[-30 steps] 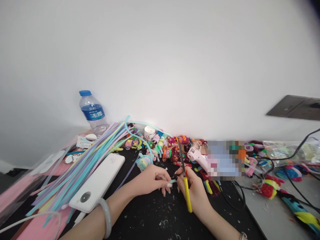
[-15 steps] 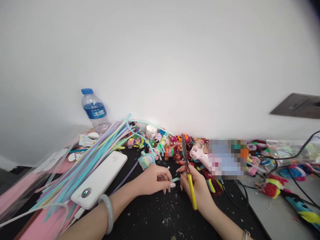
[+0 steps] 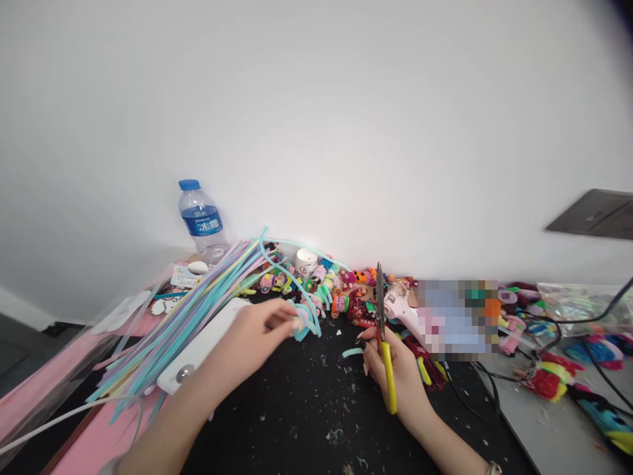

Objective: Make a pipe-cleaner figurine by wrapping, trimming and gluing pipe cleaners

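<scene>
My left hand (image 3: pixel 260 333) reaches over the white power bank, its fingers closed at the left side of a small pastel pipe-cleaner doll (image 3: pixel 306 322) in turquoise and pink. In my right hand (image 3: pixel 390 369) is a pair of scissors (image 3: pixel 386 363) with yellow handles, blades pointing up toward the wall. A short pale turquoise piece of pipe cleaner (image 3: pixel 352 353) sticks out to the left of my right fingertips. One long turquoise pipe cleaner (image 3: pixel 289 272) loops up behind the doll.
Many pastel pipe cleaners (image 3: pixel 198 307) lie over the power bank (image 3: pixel 178 369). A water bottle (image 3: pixel 202 221), a paper cup (image 3: pixel 306 262) and several colourful dolls line the wall. A pink glue gun (image 3: pixel 403 310), black cables (image 3: pixel 487 402) and a clear plastic bag (image 3: pixel 568 303) are at right.
My left hand has moved left and up from beside my right hand to the pastel doll. The short turquoise piece stays at my right fingertips with the scissors. The view has shifted slightly.
</scene>
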`<state>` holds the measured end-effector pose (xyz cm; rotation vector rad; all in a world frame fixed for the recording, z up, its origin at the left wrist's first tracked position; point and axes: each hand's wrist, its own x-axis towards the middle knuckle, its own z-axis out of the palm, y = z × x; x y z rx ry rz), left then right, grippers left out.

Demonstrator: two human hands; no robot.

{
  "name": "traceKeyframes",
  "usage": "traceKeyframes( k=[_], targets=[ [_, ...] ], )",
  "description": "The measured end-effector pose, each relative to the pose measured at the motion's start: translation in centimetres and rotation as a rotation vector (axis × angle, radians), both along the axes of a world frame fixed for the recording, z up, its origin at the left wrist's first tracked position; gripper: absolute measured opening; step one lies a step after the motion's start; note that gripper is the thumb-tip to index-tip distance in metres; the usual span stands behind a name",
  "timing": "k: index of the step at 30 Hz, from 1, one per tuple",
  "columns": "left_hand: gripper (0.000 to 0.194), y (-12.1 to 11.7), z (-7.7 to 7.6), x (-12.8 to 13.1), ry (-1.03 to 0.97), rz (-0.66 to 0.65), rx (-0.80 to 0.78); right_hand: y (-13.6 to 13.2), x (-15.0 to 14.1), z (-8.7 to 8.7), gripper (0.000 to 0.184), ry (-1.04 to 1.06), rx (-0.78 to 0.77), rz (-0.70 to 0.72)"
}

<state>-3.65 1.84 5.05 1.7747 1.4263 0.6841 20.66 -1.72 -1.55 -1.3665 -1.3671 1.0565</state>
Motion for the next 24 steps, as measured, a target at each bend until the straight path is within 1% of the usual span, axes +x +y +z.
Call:
traceKeyframes(
  k=[2, 3, 4, 5, 7, 10, 12, 14, 18, 19, 21, 23, 24],
  targets=[
    [0.032, -0.7, 0.2, -2.3, 0.320, 0.187, 0.122, 0.0, -0.1, 0.0, 0.026, 0.015, -0.004, 0.009],
    [0.037, -1.0, 0.0, -3.2, 0.484, 0.242, 0.158, 0.0, -0.1, 0.0, 0.026, 0.024, -0.004, 0.015],
    [0.041, -1.3, -0.4, -3.9, 0.633, 0.264, 0.197, 0.1, -0.1, 0.0, 0.025, 0.029, -0.002, 0.019],
    [0.044, -1.6, -0.9, -4.4, 0.759, 0.250, 0.223, 0.1, -0.2, 0.1, 0.025, 0.028, 0.000, 0.021],
    [0.049, -2.1, -1.9, -4.7, 0.909, 0.277, 0.256, 0.0, -0.2, 0.3, 0.025, 0.011, 0.000, 0.018],
    [0.053, -2.5, -3.0, -4.6, 1.017, 0.310, 0.234, 0.0, -0.2, 0.4, 0.024, -0.016, 0.003, 0.013],
    [0.054, -2.6, -3.4, -4.5, 1.040, 0.318, 0.209, 0.0, -0.1, 0.4, 0.023, -0.017, 0.006, 0.015],
    [0.053, -2.8, -3.5, -4.7, 1.004, 0.322, 0.193, 0.0, -0.2, 0.3, 0.023, -0.013, 0.006, 0.020],
    [0.053, -3.6, -3.3, -5.6, 0.778, 0.275, 0.207, 0.0, -0.2, 0.2, 0.026, 0.016, -0.005, 0.026],
    [0.054, -3.8, -3.0, -5.9, 0.724, 0.259, 0.218, 0.0, -0.2, 0.3, 0.026, 0.023, -0.008, 0.028],
    [0.058, -4.1, -1.8, -6.3, 0.638, 0.274, 0.231, 0.0, -0.2, 0.4, 0.026, 0.030, -0.015, 0.029],
    [0.059, -4.0, -0.2, -6.7, 0.590, 0.315, 0.302, 0.0, -0.2, 0.5, 0.026, 0.030, -0.023, 0.025],
    [0.061, -3.8, 0.8, -7.0, 0.596, 0.333, 0.320, -0.1, -0.3, 0.5, 0.026, 0.032, -0.024, 0.023]
  ],
)
